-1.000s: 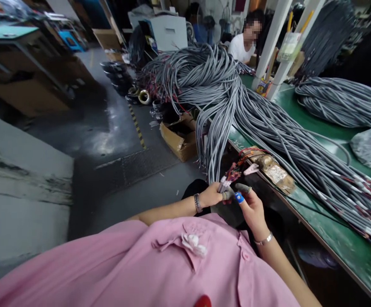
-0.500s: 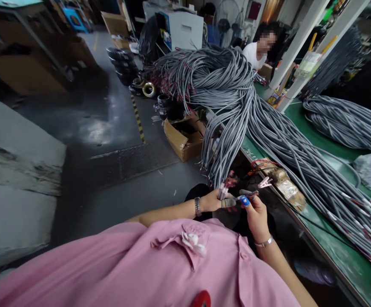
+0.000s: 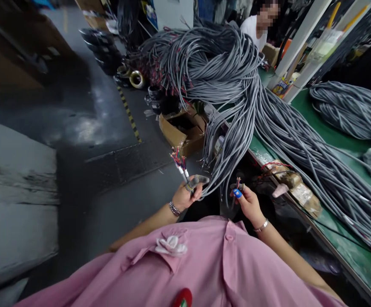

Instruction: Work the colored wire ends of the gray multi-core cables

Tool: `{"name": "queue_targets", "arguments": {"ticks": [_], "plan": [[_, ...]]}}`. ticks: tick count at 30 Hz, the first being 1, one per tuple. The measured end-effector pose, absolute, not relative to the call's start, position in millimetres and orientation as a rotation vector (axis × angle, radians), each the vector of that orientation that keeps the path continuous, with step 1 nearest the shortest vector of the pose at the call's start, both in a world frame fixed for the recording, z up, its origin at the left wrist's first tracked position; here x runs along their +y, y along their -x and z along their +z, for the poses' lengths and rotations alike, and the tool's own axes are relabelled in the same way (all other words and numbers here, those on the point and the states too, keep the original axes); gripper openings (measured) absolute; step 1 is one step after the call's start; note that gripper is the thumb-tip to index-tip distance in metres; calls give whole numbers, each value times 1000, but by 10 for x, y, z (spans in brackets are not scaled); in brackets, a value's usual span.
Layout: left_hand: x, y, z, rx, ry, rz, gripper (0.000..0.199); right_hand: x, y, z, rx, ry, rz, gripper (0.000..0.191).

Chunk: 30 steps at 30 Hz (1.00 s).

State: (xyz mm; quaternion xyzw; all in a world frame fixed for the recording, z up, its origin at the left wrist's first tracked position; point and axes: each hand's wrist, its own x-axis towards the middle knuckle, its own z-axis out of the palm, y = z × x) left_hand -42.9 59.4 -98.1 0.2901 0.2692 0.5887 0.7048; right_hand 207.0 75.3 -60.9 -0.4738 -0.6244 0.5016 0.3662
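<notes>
My left hand [image 3: 188, 192] is closed round several grey cables whose white-sleeved ends [image 3: 183, 171] stand up with red, blue and dark wires fanned out. Dark covers wrap some of its fingers. To the right, my right hand [image 3: 246, 200] pinches the end of a grey cable, its thin wires [image 3: 238, 182] showing above the fingers; the thumb wears a blue wrap. Between and beyond both hands hangs a loose bunch of grey cables [image 3: 233, 145] from the large pile [image 3: 204, 64].
The green table [image 3: 348, 251] runs along the right, with long grey cables, a taped bundle [image 3: 303, 194] and a pink clip [image 3: 280, 190] at its edge. An open cardboard box [image 3: 185, 132] stands on the floor ahead. A person [image 3: 258, 25] is behind the pile.
My hands have moved apart: the left went leftward with its cables, now upright, while the right moved slightly left with a cable end. The view has shifted.
</notes>
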Motion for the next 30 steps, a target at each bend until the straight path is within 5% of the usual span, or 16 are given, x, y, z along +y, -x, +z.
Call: {"name": "queue_targets", "arguments": {"ticks": [23, 30], "plan": [[422, -627, -508, 747, -1152, 875, 48, 259, -2367, -394, -1080, 1077, 1806, 28], [310, -920, -490, 898, -1248, 954, 41, 114, -2636, -263, -1201, 1150, 1566, 34]]}}
